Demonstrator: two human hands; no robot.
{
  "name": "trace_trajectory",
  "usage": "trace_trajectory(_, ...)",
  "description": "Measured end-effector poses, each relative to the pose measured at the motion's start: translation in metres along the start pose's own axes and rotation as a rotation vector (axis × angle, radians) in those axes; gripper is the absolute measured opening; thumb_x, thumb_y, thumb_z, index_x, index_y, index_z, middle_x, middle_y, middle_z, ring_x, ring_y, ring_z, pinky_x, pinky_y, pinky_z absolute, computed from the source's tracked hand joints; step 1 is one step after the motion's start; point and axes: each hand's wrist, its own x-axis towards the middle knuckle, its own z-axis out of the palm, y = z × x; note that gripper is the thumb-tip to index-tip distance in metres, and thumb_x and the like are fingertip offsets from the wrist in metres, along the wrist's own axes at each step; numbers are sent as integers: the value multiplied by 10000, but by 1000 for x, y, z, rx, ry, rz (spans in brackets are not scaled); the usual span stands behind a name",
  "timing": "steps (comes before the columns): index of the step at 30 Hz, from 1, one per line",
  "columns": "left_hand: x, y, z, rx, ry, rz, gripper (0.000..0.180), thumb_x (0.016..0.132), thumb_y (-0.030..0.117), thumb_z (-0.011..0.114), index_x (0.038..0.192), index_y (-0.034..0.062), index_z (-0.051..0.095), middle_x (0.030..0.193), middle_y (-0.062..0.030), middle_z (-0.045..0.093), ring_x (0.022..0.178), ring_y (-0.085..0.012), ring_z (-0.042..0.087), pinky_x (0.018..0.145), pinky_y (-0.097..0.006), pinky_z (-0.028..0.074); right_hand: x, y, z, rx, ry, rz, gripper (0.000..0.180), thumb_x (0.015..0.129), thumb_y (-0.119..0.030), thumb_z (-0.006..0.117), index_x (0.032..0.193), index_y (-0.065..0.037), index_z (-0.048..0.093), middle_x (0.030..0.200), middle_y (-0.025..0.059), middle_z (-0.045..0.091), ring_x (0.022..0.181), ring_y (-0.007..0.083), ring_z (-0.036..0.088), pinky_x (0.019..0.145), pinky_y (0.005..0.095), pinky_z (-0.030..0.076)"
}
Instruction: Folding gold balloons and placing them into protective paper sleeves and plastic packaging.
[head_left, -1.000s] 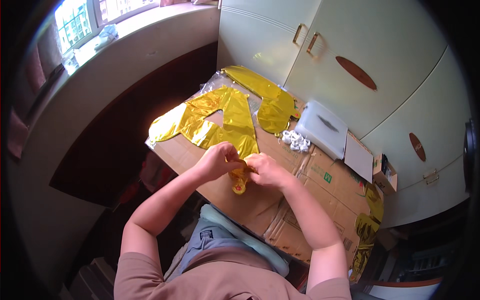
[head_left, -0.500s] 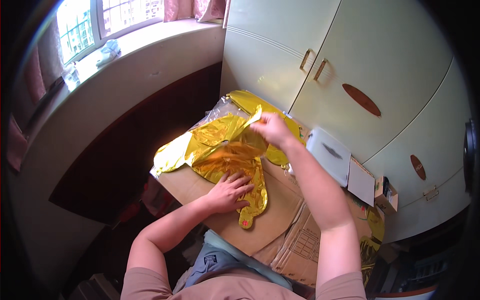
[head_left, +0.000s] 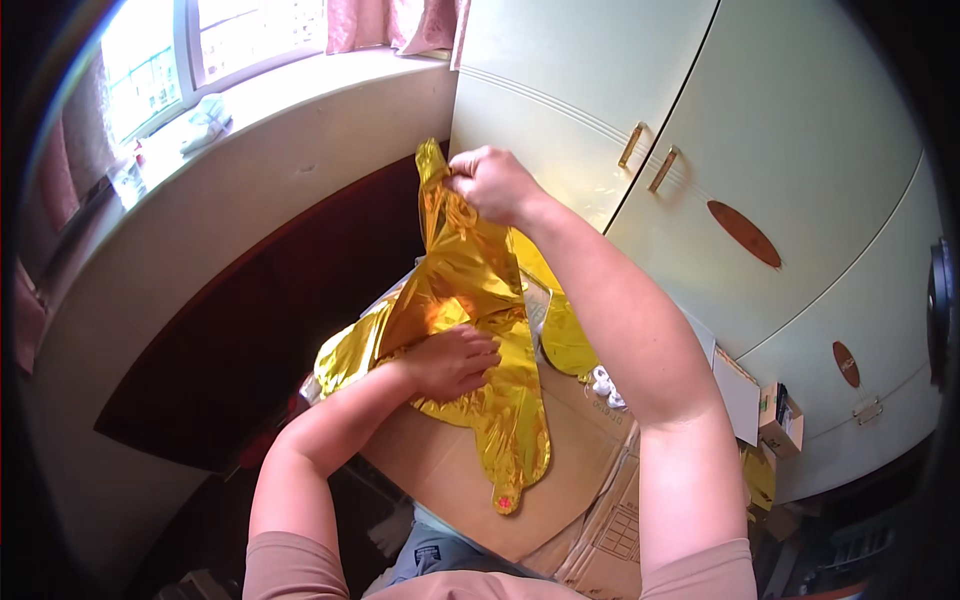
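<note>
- Two hands of ours are on one gold foil piece (head_left: 470, 262): the right hand (head_left: 495, 187) high at its far end, the left hand (head_left: 455, 362) low on its middle.
- Our right arm (head_left: 640, 340) comes in from the lower right and reaches up and away, its forearm slanting leftward to a wrist held well above the cardboard-covered tabletop (head_left: 580, 440).
- We have the right hand's fingers curled closed, pinching the foil near its upper edge, so that a crumpled tip stands up just beside the knuckles.
- Our left arm (head_left: 298, 490) bends at the elbow, and its forearm rises to the right; the hand lies back upward, fingers loosely bent and pointing rightward across the foil (we cannot tell whether it grips any film or only rests there).
- We see the foil's long axis run from that raised tip, at the far left, down toward us and slightly right, ending in a rounded tab (head_left: 506, 500) with a red mark.
- Its upper part hangs lifted and creased from our right hand; its near end lies over the tabletop, and more foil spreads left past our left wrist.
- Right of it we have a second gold foil piece (head_left: 568, 338), with white coils (head_left: 606, 389) just beside it.
</note>
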Motion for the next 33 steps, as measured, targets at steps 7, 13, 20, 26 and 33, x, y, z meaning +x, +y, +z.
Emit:
trace_trajectory(7, -9, -14, 9, -140, -112, -350, 710, 780, 503, 750, 1357, 120, 593, 1492, -98, 492, 1422, -307, 389, 1187, -578, 205, 78, 21, -62, -105, 529, 185, 229, 872, -264, 640, 1018, -120, 743, 1014, 189, 725, 981, 352, 700, 893, 420, 563)
trace_trajectory(13, 3, -19, 3, -231, -149, -360, 688, 755, 505, 742, 1329, 143, 630, 1499, -81, 496, 1448, -276, 363, 1208, -552, 166, 67, 80, -176, -369, 858, 209, 291, 916, -313, 648, 994, -38, 705, 930, 147, 734, 853, 286, 699, 801, 383, 545)
trace_trajectory(20, -12, -24, 0, -296, -173, -473, 653, 744, 391, 784, 1320, 125, 631, 1488, -107, 503, 1426, -283, 400, 1209, -549, 173, -133, -22, -180, -199, 614, -92, 197, 949, -190, 635, 978, -6, 697, 907, 106, 739, 795, 197, 685, 776, 325, 541)
trace_trajectory(26, 30, 35, -16, -254, 545, -405, 1060, 688, 219, 881, 1534, 47, 266, 1536, -189, 358, 1364, -378, 422, 1143, -497, 338, -359, -67, -156, -275, 278, -160, 205, 841, -36, 751, 1040, -72, 720, 955, 103, 715, 825, 297, 677, 755, 385, 536)
trace_trajectory(33, 56, 186, 4, -171, 670, -213, 1053, 727, 162, 716, 1539, -40, 78, 1574, -319, 158, 1475, -453, 192, 1197, -535, 198, -580, -66, -83, -42, 163, 317, 184, 796, -2, 741, 968, -66, 734, 909, 103, 733, 864, 292, 695, 810, 413, 547)
